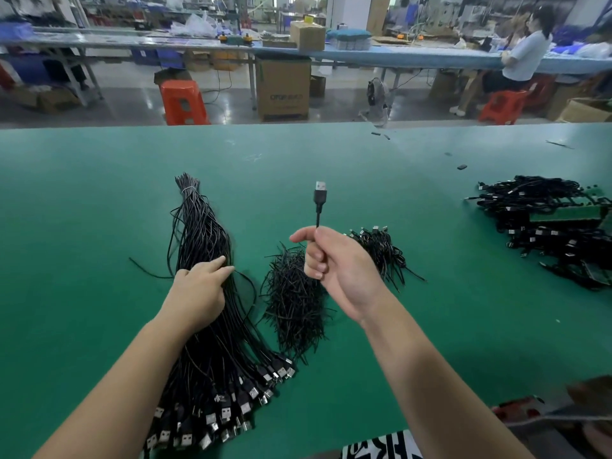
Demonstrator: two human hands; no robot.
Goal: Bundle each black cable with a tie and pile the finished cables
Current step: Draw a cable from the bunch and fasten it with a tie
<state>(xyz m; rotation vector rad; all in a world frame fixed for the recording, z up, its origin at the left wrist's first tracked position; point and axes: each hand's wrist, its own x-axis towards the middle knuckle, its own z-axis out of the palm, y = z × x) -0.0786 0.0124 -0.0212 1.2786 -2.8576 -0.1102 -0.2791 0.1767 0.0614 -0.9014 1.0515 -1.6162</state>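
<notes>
A long sheaf of loose black USB cables (205, 246) lies on the green table (99, 200), plugs toward me, tied at its far tip. My left hand (198, 289) rests on the sheaf with fingers reaching into the strands. My right hand (334, 263) is raised above the table and grips one black cable (320, 197), its USB plug pointing up. Below that hand lies a heap of short black ties (294, 303). A few bundled cables (384, 250) lie just right of the ties.
A large pile of black cables with green boards (556, 223) sits at the far right. Small black bits (462, 167) dot the table's far side. Beyond the table edge are orange stools (183, 101), cardboard boxes (283, 89) and a seated person (516, 58).
</notes>
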